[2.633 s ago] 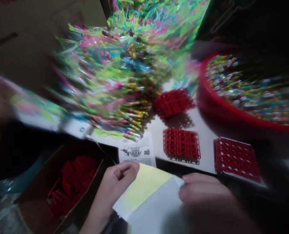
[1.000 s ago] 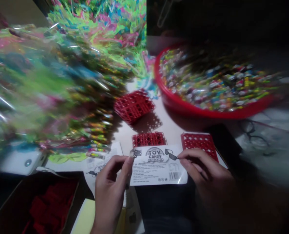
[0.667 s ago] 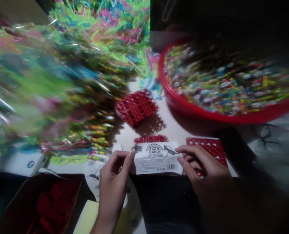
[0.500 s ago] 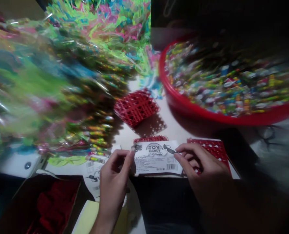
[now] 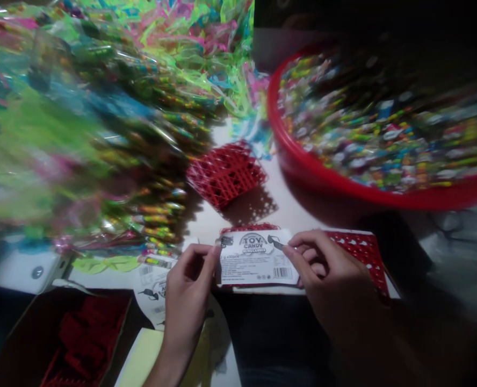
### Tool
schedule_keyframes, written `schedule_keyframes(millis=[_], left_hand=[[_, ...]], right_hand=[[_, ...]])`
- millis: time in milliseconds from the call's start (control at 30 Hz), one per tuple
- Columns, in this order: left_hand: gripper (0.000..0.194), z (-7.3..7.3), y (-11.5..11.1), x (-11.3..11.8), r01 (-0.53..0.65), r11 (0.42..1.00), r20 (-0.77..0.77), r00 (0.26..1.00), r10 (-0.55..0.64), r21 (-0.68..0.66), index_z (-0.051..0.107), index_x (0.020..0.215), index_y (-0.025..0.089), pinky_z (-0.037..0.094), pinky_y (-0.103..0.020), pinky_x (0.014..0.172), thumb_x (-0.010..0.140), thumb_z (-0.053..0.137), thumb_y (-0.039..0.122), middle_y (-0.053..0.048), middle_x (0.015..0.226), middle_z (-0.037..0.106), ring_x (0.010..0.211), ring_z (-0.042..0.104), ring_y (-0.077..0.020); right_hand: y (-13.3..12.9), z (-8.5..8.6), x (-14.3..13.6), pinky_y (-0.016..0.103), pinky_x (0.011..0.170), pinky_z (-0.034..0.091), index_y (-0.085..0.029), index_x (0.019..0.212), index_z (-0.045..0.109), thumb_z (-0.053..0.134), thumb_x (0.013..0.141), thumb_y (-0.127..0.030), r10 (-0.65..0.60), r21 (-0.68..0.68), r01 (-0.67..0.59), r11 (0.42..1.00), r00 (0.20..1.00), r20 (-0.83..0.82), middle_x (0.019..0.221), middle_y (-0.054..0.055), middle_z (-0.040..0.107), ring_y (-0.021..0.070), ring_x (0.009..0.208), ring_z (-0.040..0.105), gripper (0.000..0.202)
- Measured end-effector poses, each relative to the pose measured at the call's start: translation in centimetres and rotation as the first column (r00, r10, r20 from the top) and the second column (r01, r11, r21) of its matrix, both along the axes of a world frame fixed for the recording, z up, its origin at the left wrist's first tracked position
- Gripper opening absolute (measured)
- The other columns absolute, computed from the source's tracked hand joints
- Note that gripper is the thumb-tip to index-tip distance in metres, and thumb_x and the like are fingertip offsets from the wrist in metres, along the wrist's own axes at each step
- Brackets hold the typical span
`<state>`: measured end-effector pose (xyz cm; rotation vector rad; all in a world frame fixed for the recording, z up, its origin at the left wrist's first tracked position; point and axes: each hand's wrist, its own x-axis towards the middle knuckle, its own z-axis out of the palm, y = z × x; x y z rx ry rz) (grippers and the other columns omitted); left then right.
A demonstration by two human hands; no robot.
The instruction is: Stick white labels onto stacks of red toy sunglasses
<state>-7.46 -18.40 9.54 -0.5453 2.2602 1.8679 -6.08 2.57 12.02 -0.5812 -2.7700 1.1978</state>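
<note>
A white printed label (image 5: 254, 263) reading "TOY CANDY" lies flat over a red piece at the table's front edge, red showing above and below it. My left hand (image 5: 192, 290) pinches the label's left edge between thumb and fingers. At its right edge, my right hand (image 5: 327, 269) pinches the upper corner. A red lattice basket (image 5: 226, 174) rests tilted on the white table behind the label. Another red perforated piece (image 5: 357, 250) sits beside and partly behind my right hand.
A red basin (image 5: 281, 134) full of small wrapped candies stands at right. Colourful plastic-wrapped items (image 5: 61, 140) heap up at left. A white phone (image 5: 29, 271), a box of red pieces (image 5: 81, 333) and a label strip (image 5: 150, 287) are at lower left.
The label has shifted slightly left and down with both hands still at its edges, and it now lies flatter over the red piece. The camera view has moved a little.
</note>
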Motion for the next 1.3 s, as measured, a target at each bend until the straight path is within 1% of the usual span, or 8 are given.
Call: schedule_keyframes(millis=[200, 500, 633, 767, 967, 1067, 1200, 1300], left_hand=[[0.028, -0.1, 0.1, -0.3, -0.012, 1.0, 0.009, 1.0, 0.012, 0.013, 0.075, 0.081, 0.021, 0.044, -0.018, 0.056, 0.095, 0.081, 0.044, 0.004, 0.067, 0.064, 0.061, 0.057, -0.0111], [0.023, -0.1, 0.3, -0.7, -0.014, 1.0, 0.015, 1.0, 0.014, -0.015, 0.075, 0.08, 0.02, 0.041, -0.021, 0.056, 0.092, 0.079, 0.038, 0.004, 0.066, 0.062, 0.061, 0.054, -0.012], [0.03, -0.1, 0.3, -0.9, 0.008, 0.999, 0.032, 0.999, -0.007, -0.04, 0.071, 0.073, 0.021, 0.039, -0.022, 0.055, 0.094, 0.077, 0.042, 0.004, 0.062, 0.058, 0.059, 0.052, -0.0124], [0.046, -0.1, 0.2, -1.5, 0.037, 0.997, 0.056, 0.998, -0.034, -0.066, 0.061, 0.062, 0.022, 0.033, -0.024, 0.05, 0.096, 0.076, 0.048, 0.005, 0.056, 0.053, 0.054, 0.046, -0.0119], [0.049, -0.3, 0.2, -2.4, 0.057, 0.993, 0.045, 0.998, -0.053, -0.103, 0.059, 0.06, 0.023, 0.028, -0.026, 0.049, 0.096, 0.076, 0.05, 0.006, 0.055, 0.048, 0.053, 0.04, -0.0122], [0.048, -0.2, 0.1, -2.3, 0.058, 0.99, 0.015, 0.998, -0.056, -0.125, 0.058, 0.059, 0.022, 0.031, -0.024, 0.052, 0.097, 0.075, 0.047, 0.006, 0.058, 0.049, 0.056, 0.041, -0.0117], [0.048, 0.4, -0.1, -1.8, 0.042, 0.989, -0.014, 0.999, -0.044, -0.14, 0.059, 0.059, 0.022, 0.03, -0.023, 0.049, 0.098, 0.075, 0.045, 0.006, 0.056, 0.049, 0.053, 0.041, -0.0109], [0.047, 1.3, -0.3, -1.4, 0.025, 0.988, -0.027, 0.999, -0.03, -0.149, 0.06, 0.06, 0.023, 0.032, -0.022, 0.048, 0.098, 0.076, 0.046, 0.007, 0.055, 0.051, 0.052, 0.044, -0.0108]], right_hand=[[-0.2, -0.3, -0.4, 0.029, 0.064, 0.05, -0.025, 0.09, 0.071, 0.08, 0.096, -0.026, 0.013, 0.029, -0.012, 1.0, 0.999, -0.033, 0.074, -0.004, 0.064, 0.0156, 0.065, 0.067, 0.011], [-0.3, -0.6, -0.5, 0.031, 0.067, 0.049, -0.025, 0.092, 0.07, 0.079, 0.095, -0.025, 0.015, 0.085, -0.015, 0.996, 1.0, 0.004, 0.074, -0.003, 0.067, 0.0172, 0.066, 0.066, 0.009], [-0.5, -0.6, -0.5, 0.032, 0.07, 0.047, -0.025, 0.093, 0.07, 0.079, 0.096, -0.027, 0.02, 0.128, -0.024, 0.992, 0.999, 0.027, 0.079, -0.002, 0.068, 0.0182, 0.071, 0.066, 0.01], [-0.7, -0.9, -0.5, 0.033, 0.071, 0.045, -0.025, 0.106, 0.07, 0.074, 0.098, -0.027, 0.038, 0.178, -0.045, 0.983, 0.998, 0.042, 0.082, -0.002, 0.068, 0.0185, 0.07, 0.064, 0.009], [-0.9, -1.7, -0.3, 0.038, 0.073, 0.047, -0.017, 0.132, 0.072, 0.067, 0.101, -0.03, 0.053, 0.25, -0.052, 0.967, 0.999, 0.002, 0.087, 0.003, 0.073, 0.0217, 0.07, 0.065, 0.034], [-0.9, -1.8, -0.3, 0.038, 0.074, 0.048, -0.013, 0.128, 0.077, 0.067, 0.103, -0.03, 0.069, 0.275, -0.053, 0.96, 0.996, -0.049, 0.089, 0.007, 0.075, 0.0236, 0.075, 0.068, 0.032], [-0.7, -1.4, -0.3, 0.034, 0.073, 0.05, -0.014, 0.113, 0.08, 0.069, 0.103, -0.026, 0.085, 0.27, -0.045, 0.962, 0.986, -0.14, 0.086, 0.005, 0.073, 0.0213, 0.076, 0.069, 0.02], [-0.6, -0.9, -0.2, 0.03, 0.068, 0.05, -0.016, 0.106, 0.079, 0.069, 0.102, -0.024, 0.069, 0.212, -0.028, 0.977, 0.979, -0.191, 0.084, 0.003, 0.071, 0.0178, 0.072, 0.066, 0.013]])
